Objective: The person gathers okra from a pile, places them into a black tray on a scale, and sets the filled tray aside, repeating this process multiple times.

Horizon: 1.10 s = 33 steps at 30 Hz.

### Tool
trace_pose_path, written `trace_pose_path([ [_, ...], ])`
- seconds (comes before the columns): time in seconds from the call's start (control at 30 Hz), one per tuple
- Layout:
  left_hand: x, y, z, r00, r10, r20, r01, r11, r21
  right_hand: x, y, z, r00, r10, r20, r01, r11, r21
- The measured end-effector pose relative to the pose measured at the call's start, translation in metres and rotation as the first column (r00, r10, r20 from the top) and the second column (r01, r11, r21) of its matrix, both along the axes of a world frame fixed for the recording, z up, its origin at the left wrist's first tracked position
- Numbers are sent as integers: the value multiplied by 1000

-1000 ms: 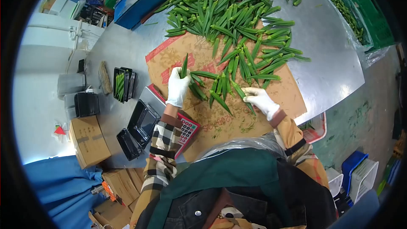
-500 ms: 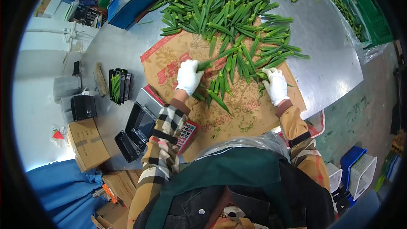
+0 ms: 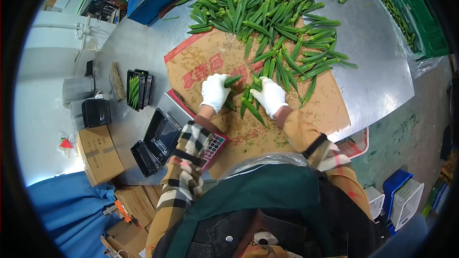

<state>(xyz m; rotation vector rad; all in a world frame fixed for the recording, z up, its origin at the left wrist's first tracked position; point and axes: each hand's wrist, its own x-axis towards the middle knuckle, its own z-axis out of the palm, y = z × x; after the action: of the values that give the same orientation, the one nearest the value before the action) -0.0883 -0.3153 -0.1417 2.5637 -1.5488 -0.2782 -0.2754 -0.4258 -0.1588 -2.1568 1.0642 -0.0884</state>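
Observation:
A big heap of green okra (image 3: 267,12) spreads over the metal table and onto a flattened cardboard sheet (image 3: 191,57). My left hand (image 3: 214,92), in a white glove, is closed around okra whose tips stick out on its right and below. Just to its right, my gloved right hand (image 3: 270,96) has its fingers closed on okra at the near edge of the heap. A few loose pods (image 3: 253,111) lie on the cardboard between the two hands. How many pods each hand holds is hidden by the gloves.
Left of the cardboard is a scale with a red keypad (image 3: 213,148), beside an open black tray (image 3: 161,134). Farther left stand stacked black trays with okra (image 3: 136,91) and a cardboard box (image 3: 99,154). A green crate (image 3: 423,14) is at the far right.
My right hand has moved left and inward from the heap's right side, close to my left hand. The left hand still grips okra. The whole view has shifted slightly.

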Motion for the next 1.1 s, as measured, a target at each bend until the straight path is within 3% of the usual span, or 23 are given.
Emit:
trace_pose_path([
  [0.03, -3, -3, -9, 998, -24, 56, 20, 997, 75, 8, 2, -9, 999, 30, 33, -27, 996, -91],
  [0.07, -1, -6, -16, 998, -2, 61, -7, 991, 137, 10, 0, -18, 1000, 24, -7, -24, 999, -48],
  [0.1, 3, -7, -12, 997, -16, 79, 8, 995, 99, 12, -2, -14, 999, 20, -45, -20, 1000, -5],
  [0.17, 10, -8, 8, 992, -39, 116, 35, 999, 31, 7, -6, -20, 998, -22, 63, 20, 999, 34],
  [0.23, 23, -2, 22, 996, 76, -44, -84, 974, -212, -9, -14, -3, 972, -87, 217, 43, 979, 200],
  [0.3, 35, 6, 38, 994, 56, -97, -77, 972, -223, -21, -14, 2, 988, -85, 129, 51, 968, 247],
  [0.33, 40, 9, 41, 990, -61, -128, 26, 964, -263, -24, -10, 19, 996, -14, 90, -6, 975, 224],
  [0.37, 37, 12, 42, 984, -144, -103, 125, 978, -167, -27, -4, 33, 997, 54, 49, -63, 977, 203],
  [0.43, 21, 22, 45, 945, -317, -77, 320, 947, 32, -27, 19, 21, 981, 159, 113, -159, 987, -10],
  [0.5, 11, 36, 13, 848, -530, 12, 528, 846, 78, -24, 40, 4, 965, 261, 21, -255, 955, -151],
  [0.53, 0, 36, 11, 843, -527, 103, 515, 848, 123, -25, 49, -7, 954, 298, 30, -277, 917, -287],
  [0.63, -2, 33, 3, 787, -560, 261, 548, 827, 123, -26, 56, -22, 945, 323, -56, -326, 912, -249],
  [0.67, -2, 38, 0, 773, -563, 292, 559, 822, 103, -36, 48, -24, 954, 287, 88, -265, 942, -204],
  [0.7, 0, 41, -1, 772, -576, 269, 568, 815, 114, -32, 37, 6, 980, 198, 21, -198, 980, 8],
  [0.77, 6, 41, -2, 765, -603, 226, 589, 797, 132, -29, 21, 26, 996, 87, -38, -88, 996, -20],
  [0.87, 14, 40, 3, 783, -608, 132, 544, 772, 328, -23, -1, -1, 996, 61, 59, -46, 972, -229],
  [1.0, 19, 32, 21, 958, -283, -55, 287, 952, 102, -6, -7, -15, 995, 95, -24, -98, 945, -312],
  [1.1, 13, 16, 18, 989, -148, 29, 151, 976, -159, 10, 3, -37, 983, 132, -125, -173, 887, -428],
])
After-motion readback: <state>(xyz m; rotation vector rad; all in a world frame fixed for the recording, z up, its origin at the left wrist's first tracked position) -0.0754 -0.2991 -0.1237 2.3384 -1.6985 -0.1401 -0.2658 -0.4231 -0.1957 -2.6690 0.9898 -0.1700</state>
